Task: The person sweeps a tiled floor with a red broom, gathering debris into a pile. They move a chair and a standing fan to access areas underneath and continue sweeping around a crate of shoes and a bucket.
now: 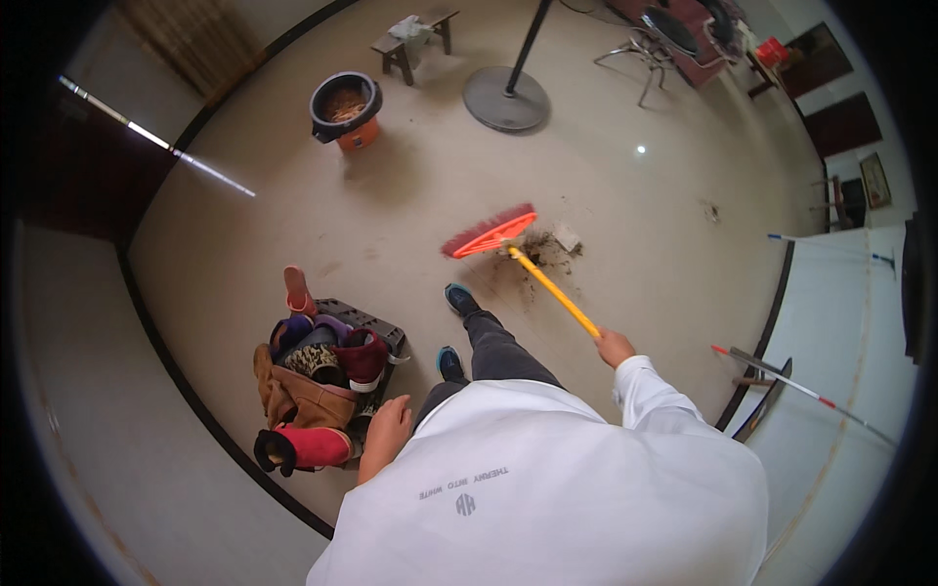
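My right hand (614, 347) grips the yellow handle (557, 293) of a broom. The broom's orange head (492, 236) with dark red bristles rests on the tiled floor ahead of my feet. Beside it, on the handle side, lies a heap of dark dirt (538, 256) with a pale flat scrap (566, 236) at its edge. My left hand (390, 425) hangs by my hip with loosely bent fingers and nothing visible in it. Nearest to that hand is a pile of shoes and boots (311, 395) on a dark plastic rack (359, 319).
An orange bucket with a black rim (346, 110) stands ahead on the left, near a low wooden bench (412, 42). A round stand base (506, 99) with a black pole is farther ahead. More dirt (711, 212) lies to the right. Poles (806, 392) lean along the right wall.
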`<action>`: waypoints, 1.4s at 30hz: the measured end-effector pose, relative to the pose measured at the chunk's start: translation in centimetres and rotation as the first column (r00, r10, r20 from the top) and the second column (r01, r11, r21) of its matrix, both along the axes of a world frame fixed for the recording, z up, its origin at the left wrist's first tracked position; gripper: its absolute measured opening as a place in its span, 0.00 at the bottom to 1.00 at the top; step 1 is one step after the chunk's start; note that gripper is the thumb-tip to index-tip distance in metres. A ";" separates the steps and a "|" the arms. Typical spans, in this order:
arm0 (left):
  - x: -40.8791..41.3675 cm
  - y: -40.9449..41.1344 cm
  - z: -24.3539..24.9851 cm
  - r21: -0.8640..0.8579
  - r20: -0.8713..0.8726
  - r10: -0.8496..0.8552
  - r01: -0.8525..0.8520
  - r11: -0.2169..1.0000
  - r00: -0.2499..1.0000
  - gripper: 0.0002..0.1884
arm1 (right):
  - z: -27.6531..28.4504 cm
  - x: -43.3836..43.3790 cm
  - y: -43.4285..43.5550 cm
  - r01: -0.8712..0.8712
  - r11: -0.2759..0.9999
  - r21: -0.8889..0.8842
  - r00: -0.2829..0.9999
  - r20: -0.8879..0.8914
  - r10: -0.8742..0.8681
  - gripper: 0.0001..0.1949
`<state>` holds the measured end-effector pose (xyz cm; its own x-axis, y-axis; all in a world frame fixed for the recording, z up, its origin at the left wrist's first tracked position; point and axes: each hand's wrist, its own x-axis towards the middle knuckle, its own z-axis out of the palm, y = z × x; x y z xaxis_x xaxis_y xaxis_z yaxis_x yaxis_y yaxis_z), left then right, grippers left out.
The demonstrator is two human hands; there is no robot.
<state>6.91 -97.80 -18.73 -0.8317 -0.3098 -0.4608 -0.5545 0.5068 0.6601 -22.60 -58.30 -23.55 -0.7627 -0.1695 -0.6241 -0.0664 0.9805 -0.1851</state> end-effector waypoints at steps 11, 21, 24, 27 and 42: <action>2.6 1.5 0.7 0.034 0.036 -0.147 0.146 0.989 0.988 0.15 | -4.4 4.1 -3.9 -0.231 0.949 0.215 0.972 0.017 0.232 0.15; -1.5 8.8 0.0 -0.042 0.012 -0.375 0.376 0.926 0.927 0.13 | 6.6 7.7 13.3 -0.031 0.988 0.150 0.994 -0.098 0.046 0.15; -4.7 11.6 -0.2 -0.100 -0.066 -0.424 0.417 0.904 0.903 0.13 | 4.9 11.1 18.7 0.112 0.992 0.060 0.992 -0.073 -0.107 0.17; -8.1 15.6 0.0 -0.172 -0.122 -0.485 0.463 0.870 0.866 0.12 | 3.1 11.2 21.5 0.154 0.988 0.005 0.988 -0.015 -0.154 0.18; -7.1 36.1 3.1 -0.034 0.180 -0.046 0.053 0.998 0.983 0.16 | -9.3 -8.5 19.3 -0.414 0.878 -0.241 0.910 -0.107 0.400 0.12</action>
